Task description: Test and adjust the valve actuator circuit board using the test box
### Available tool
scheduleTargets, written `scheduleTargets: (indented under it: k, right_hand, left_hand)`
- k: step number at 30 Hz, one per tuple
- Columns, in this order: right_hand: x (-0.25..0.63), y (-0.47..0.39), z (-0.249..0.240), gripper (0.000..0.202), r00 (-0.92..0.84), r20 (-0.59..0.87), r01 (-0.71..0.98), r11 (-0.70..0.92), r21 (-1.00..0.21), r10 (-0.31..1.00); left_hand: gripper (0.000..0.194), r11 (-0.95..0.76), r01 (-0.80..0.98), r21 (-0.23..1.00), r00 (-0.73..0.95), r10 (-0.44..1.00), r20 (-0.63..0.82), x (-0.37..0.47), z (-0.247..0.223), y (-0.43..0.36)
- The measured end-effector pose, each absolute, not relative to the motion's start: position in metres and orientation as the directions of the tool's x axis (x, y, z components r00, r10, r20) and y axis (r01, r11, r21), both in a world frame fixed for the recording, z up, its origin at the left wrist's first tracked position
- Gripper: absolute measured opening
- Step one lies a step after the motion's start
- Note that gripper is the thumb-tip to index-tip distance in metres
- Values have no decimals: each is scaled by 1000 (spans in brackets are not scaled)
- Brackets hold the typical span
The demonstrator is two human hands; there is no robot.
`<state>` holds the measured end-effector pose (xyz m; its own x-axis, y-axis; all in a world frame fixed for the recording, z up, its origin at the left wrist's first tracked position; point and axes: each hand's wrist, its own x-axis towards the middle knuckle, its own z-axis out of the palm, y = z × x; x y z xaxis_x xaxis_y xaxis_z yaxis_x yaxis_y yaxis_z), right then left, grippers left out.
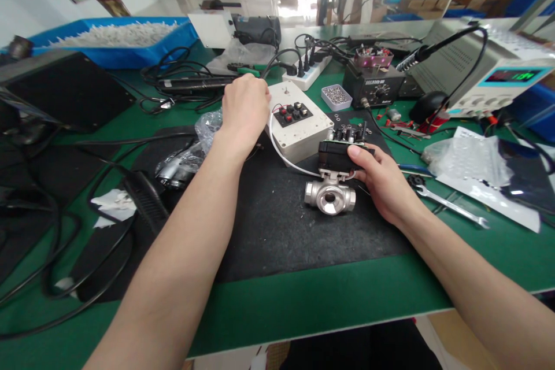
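My right hand grips a motorized valve by its black actuator housing, thumb on the near face. Circuit parts stand exposed on top of the housing. Below it is the silver valve body, its round port facing me, just over the black mat. A white cable runs from the actuator to the left edge of a pale control box with red, black and white terminals. At that edge my left hand is closed, knuckles up; its fingertips and whatever they hold are hidden.
A bench power supply and a soldering station stand at right, near a screw tray. A wrench lies beside my right forearm. A plastic-wrapped metal part and black cables are at left; a power strip sits behind.
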<state>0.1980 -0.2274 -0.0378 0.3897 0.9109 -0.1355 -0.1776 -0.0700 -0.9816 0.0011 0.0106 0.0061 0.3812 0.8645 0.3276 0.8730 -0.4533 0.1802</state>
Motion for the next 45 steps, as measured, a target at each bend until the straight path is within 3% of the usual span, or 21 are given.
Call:
scheduleTargets:
  k: [5, 16, 22, 27, 32, 38, 45]
  right_hand:
    - [198, -227, -37, 62, 385, -137, -172, -75, -982, 913]
    - [200, -230, -42, 58, 382, -113, -186, -43, -982, 917]
    - [197, -235, -38, 52, 365, 19, -95, 58, -994, 931]
    - [194, -246, -29, 63, 319, 164, 73, 148, -986, 933]
    - [194, -255, -33, 90, 240, 294, 185, 254, -949, 925]
    - [194, -263, -34, 100, 137, 405, 322, 346, -881, 904]
    - [200, -284, -34, 110, 80, 422, 431, 350, -832, 903]
  left_hand:
    - [46, -459, 877, 144, 389, 853, 347, 1, 6, 10]
    - [46, -476, 860, 184, 403, 855, 328, -2, 1, 17]
    - [42, -487, 861, 148, 420, 844, 334, -1, 3, 16]
    - [42, -492, 866, 90, 432, 826, 361, -1, 4, 13]
    - [39, -485, 874, 36, 438, 818, 373, 0, 5, 11]
    - [36, -476, 878, 42, 431, 827, 362, 0, 7, 9]
    - [38, -482, 875, 51, 432, 824, 367, -1, 7, 9]
